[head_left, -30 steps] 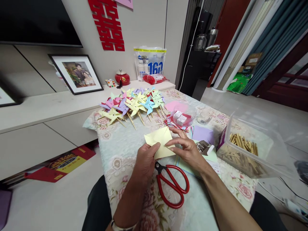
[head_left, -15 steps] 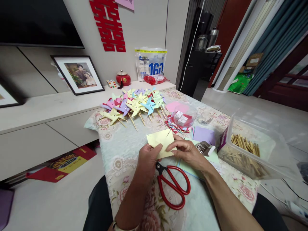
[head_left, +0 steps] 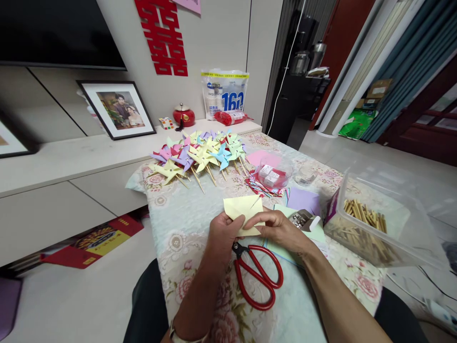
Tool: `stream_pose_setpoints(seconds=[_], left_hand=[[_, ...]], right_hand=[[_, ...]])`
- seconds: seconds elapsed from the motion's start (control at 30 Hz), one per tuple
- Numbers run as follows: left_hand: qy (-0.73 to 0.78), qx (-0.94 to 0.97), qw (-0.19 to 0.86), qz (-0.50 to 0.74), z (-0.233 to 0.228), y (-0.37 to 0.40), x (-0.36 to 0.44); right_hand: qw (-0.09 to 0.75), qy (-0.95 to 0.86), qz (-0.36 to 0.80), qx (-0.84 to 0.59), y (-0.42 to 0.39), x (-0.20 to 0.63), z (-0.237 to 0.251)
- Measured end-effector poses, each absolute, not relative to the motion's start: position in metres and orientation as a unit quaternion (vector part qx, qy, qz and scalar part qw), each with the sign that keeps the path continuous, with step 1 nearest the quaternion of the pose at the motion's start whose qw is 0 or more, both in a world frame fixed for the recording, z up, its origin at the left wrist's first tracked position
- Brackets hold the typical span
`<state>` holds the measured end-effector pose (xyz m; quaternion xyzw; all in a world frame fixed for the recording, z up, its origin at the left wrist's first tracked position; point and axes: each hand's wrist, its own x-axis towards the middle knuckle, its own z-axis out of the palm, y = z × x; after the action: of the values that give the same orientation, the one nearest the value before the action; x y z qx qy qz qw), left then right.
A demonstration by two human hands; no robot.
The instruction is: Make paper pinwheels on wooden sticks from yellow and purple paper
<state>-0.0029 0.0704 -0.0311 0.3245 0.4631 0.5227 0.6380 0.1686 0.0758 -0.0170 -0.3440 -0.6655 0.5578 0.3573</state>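
While the left hand (head_left: 224, 232) pinches the yellow paper (head_left: 240, 206) just below the frame's centre, the right hand (head_left: 278, 227) grips its right side between thumb and fingers. Scissors (head_left: 257, 276) lie below; pinwheels (head_left: 202, 156) rest upper left of centre, sticks (head_left: 364, 215) in the box (head_left: 410, 238) at right.

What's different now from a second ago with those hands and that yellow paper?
The right hand's fingertips have closed in toward the left hand's thumb, and the yellow paper has shifted slightly rightward. Both hands still hold it. Red-handled scissors and pinwheels stayed put.
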Motion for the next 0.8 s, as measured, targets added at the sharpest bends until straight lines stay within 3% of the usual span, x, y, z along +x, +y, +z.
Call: stream_pose_setpoints(seconds=[0.8], left_hand=[[0.498,0.349,0.603,0.517,-0.017,0.067,-0.001]], right_hand=[[0.301,-0.695,0.565,-0.326,0.074,0.163,-0.005]])
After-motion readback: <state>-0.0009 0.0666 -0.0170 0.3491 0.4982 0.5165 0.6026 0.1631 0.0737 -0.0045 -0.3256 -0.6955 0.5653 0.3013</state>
